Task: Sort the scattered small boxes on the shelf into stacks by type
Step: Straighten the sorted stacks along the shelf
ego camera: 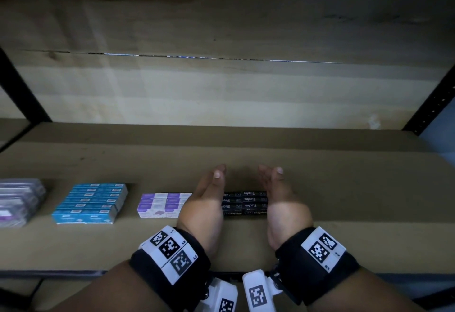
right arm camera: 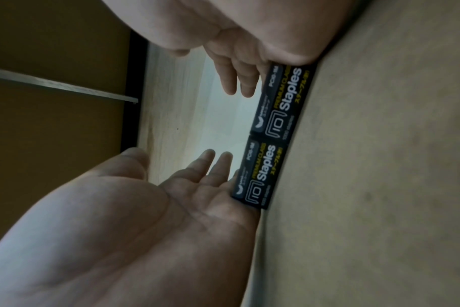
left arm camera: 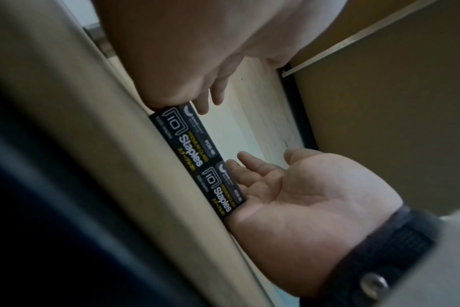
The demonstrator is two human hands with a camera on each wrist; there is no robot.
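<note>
A block of black staple boxes (ego camera: 245,202) with white "Staples" print lies near the front of the brown shelf (ego camera: 357,188), stacked in two columns side by side. My left hand (ego camera: 209,196) stands on edge, flat against the block's left end. My right hand (ego camera: 278,193) stands the same way against its right end. The fingers of both hands are straight and point toward the back wall. The left wrist view shows the black boxes (left arm camera: 195,153) between the left hand (left arm camera: 176,72) and right hand (left arm camera: 289,187). In the right wrist view the boxes (right arm camera: 276,128) sit between the right hand (right arm camera: 250,41) and left hand (right arm camera: 145,218).
Left of the black block stands a stack of purple-and-white boxes (ego camera: 160,204), touching my left hand's back. Further left is a stack of blue boxes (ego camera: 91,203), then a grey-and-purple stack (ego camera: 19,201) at the frame edge. Black posts frame the shelf; bare board lies right and behind.
</note>
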